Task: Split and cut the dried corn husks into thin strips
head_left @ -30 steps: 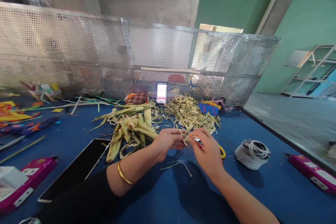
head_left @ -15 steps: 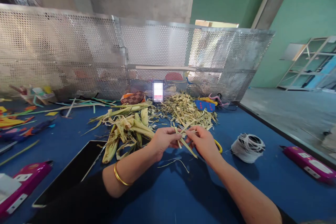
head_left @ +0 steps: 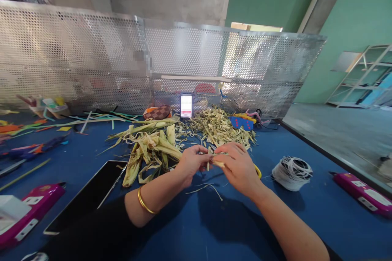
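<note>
Over the blue table, my left hand (head_left: 193, 164) pinches a small piece of pale dried corn husk (head_left: 208, 159) between thumb and fingers. My right hand (head_left: 237, 165) is closed on the same husk from the other side, its fingers curled over it, so much of the husk is hidden. Just beyond my left hand lies a heap of whole dried corn husks (head_left: 153, 147). A pile of shredded husk bits (head_left: 216, 124) is behind both hands. Below them lies a loose strand (head_left: 211, 187). A yellow handle (head_left: 257, 171) peeks out beside my right wrist.
A spool of white string (head_left: 292, 173) stands right of my hand, with a magenta power strip (head_left: 363, 191) beyond. At left lie a black tablet (head_left: 88, 195) and another magenta strip (head_left: 33, 212). A lit phone (head_left: 186, 105) stands before a perforated metal screen (head_left: 190, 53).
My right hand has turned and closed over the husk, covering the long strip ends that stuck out before. My left hand keeps its pinch. The view has shifted slightly.
</note>
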